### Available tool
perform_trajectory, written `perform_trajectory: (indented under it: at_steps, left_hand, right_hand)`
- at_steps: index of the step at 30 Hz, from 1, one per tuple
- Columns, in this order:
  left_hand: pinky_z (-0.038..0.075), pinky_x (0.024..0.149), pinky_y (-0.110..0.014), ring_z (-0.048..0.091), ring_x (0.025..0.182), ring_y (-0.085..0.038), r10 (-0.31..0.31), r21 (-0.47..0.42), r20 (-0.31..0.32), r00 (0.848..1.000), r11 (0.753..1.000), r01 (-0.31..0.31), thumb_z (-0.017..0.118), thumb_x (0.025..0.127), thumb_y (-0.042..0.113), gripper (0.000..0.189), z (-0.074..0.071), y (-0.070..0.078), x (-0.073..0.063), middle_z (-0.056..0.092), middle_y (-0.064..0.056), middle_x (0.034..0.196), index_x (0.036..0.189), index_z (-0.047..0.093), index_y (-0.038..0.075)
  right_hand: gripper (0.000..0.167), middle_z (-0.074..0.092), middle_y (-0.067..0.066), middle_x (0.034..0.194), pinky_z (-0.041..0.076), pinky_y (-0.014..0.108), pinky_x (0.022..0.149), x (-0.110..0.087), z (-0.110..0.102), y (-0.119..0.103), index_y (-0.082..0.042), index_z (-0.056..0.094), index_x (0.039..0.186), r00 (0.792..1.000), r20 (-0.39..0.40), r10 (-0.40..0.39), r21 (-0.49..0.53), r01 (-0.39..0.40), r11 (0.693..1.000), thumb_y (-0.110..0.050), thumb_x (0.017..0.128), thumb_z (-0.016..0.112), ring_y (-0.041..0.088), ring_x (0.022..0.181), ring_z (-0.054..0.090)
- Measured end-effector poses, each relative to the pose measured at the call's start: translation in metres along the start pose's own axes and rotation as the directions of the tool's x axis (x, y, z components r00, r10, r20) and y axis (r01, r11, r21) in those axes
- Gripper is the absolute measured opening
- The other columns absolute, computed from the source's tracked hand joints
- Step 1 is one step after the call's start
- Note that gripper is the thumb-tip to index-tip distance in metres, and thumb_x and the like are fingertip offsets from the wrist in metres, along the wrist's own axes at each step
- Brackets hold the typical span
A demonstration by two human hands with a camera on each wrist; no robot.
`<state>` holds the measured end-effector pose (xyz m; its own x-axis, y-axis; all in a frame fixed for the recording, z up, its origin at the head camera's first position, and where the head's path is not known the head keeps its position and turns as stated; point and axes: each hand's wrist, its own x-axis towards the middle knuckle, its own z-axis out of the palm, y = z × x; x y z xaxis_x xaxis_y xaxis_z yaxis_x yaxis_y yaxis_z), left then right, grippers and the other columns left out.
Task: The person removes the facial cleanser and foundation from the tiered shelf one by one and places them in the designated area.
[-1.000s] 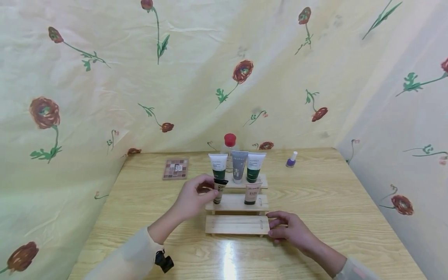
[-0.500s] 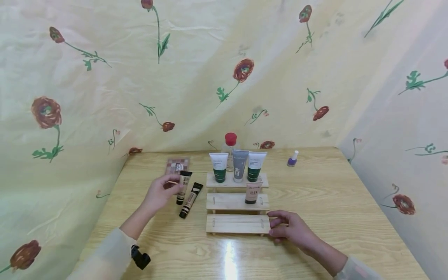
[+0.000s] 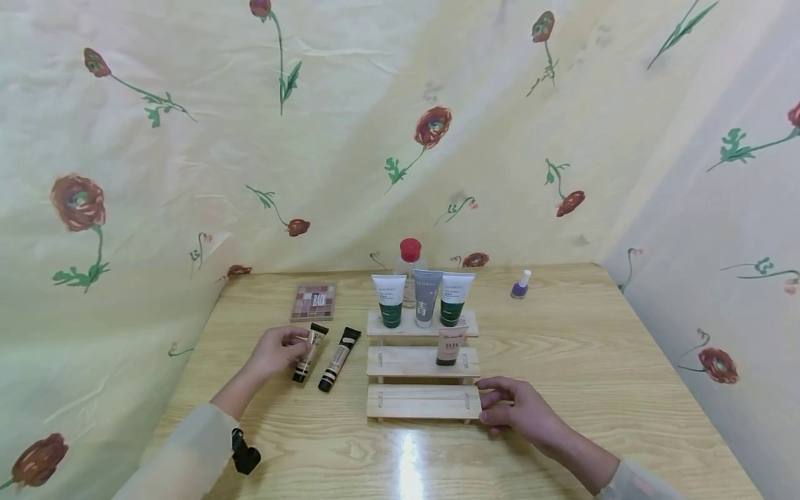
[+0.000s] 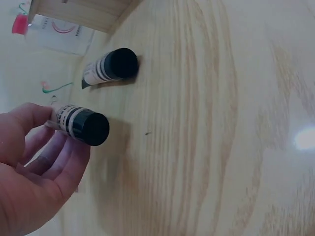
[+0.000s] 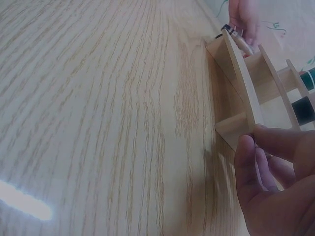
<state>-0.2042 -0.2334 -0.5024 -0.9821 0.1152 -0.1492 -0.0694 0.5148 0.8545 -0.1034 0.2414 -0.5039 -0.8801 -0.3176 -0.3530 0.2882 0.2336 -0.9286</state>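
My left hand pinches a small beige cosmetic tube with a black cap, held low at the left of the table, cap end down. In the left wrist view the tube's black cap faces the camera, and its far end is hidden by my fingers. A similar beige tube lies on the table just to its right. My right hand grips the right end of the lowest step of a three-step wooden rack, thumb and fingers at the board's edge.
The rack's top step bears white-and-green tubes and a grey tube; a pink tube stands on the middle step. Behind is a red-capped bottle. An eyeshadow palette lies left, purple nail polish right.
My left hand has carried the beige tube off the rack's middle step, leftward and down beside the other tube. My right hand has stayed at the rack.
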Motion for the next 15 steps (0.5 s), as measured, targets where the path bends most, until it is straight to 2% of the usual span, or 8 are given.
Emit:
perform_trajectory:
  at_steps: [5,10,15]
  left_hand:
    - [0.056,0.074,-0.031,0.068,0.089,-0.019,-0.007,0.076,0.011,1.000,0.997,0.006,0.071,0.095,0.008,0.029,0.002,-0.006,-0.001,0.074,-0.013,0.100,0.121,0.068,-0.006]
    - [0.058,0.072,-0.032,0.068,0.087,-0.019,-0.039,0.076,0.014,0.999,0.996,0.037,0.071,0.096,0.010,0.030,0.004,-0.011,-0.001,0.073,-0.012,0.099,0.121,0.068,-0.006]
    - [0.056,0.073,-0.031,0.068,0.087,-0.019,-0.031,0.127,-0.001,1.000,0.991,0.031,0.072,0.096,0.012,0.027,0.006,-0.014,0.000,0.074,-0.010,0.098,0.118,0.071,-0.004]
  right_hand:
    - [0.067,0.063,0.020,0.111,0.063,0.041,0.075,0.000,0.000,-0.001,0.010,0.045,0.144,1.000,0.004,-0.002,-0.002,0.002,1.000,-0.004,0.087,0.078,0.025,0.087,0.068]
    - [0.067,0.063,0.020,0.111,0.063,0.041,0.074,-0.001,0.000,-0.002,0.011,0.045,0.144,1.000,0.009,-0.004,0.001,0.004,1.000,-0.002,0.088,0.077,0.024,0.086,0.068]
    - [0.066,0.063,0.020,0.110,0.063,0.041,0.074,-0.001,0.000,-0.002,0.011,0.045,0.144,1.000,0.010,-0.001,-0.001,0.001,1.000,-0.003,0.088,0.077,0.024,0.086,0.068]
